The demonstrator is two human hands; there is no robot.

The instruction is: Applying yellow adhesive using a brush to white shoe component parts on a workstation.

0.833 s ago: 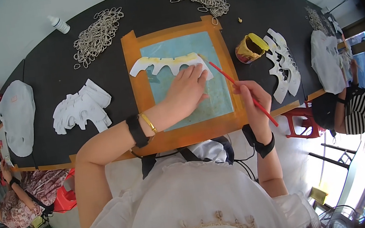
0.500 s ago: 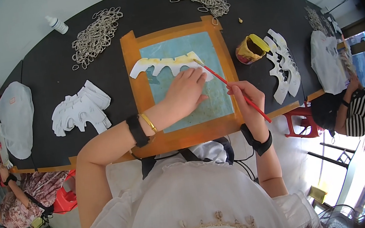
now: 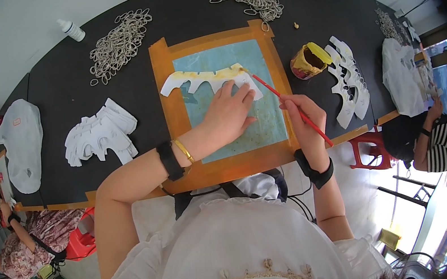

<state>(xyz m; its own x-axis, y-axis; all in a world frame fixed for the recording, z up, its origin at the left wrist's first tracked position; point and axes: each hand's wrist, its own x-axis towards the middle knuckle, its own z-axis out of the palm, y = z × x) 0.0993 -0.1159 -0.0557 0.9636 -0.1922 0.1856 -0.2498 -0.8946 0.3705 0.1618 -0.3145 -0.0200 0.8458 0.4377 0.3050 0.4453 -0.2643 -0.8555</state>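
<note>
A white scalloped cut-out piece (image 3: 201, 79) lies on a blue sheet (image 3: 251, 133), with yellowish glue-like stuff smeared along its far edge. My left hand (image 3: 227, 113) rests flat on the piece's right part, fingers spread, and covers some of its near side. In my right hand (image 3: 305, 118) is a thin red-handled brush (image 3: 267, 86), gripped between thumb and fingers. The brush tip is at the right end of the smeared edge; whether it touches cannot be told. An open yellow-stained pot (image 3: 303, 66) stands to the right, its yellow lid tilted up.
White cut-outs lie in a stack (image 3: 100, 134) at left and in a pair (image 3: 348, 85) at right. Two heaps of metal rings (image 3: 120, 45) are farther back. Plastic bags (image 3: 22, 148) and bottles (image 3: 71, 30) stand around the dark table (image 3: 176, 9). People sit at both sides.
The brush tip has moved slightly right along the piece's far edge. My left hand's fingers have spread apart, and more of the piece's right end shows.
</note>
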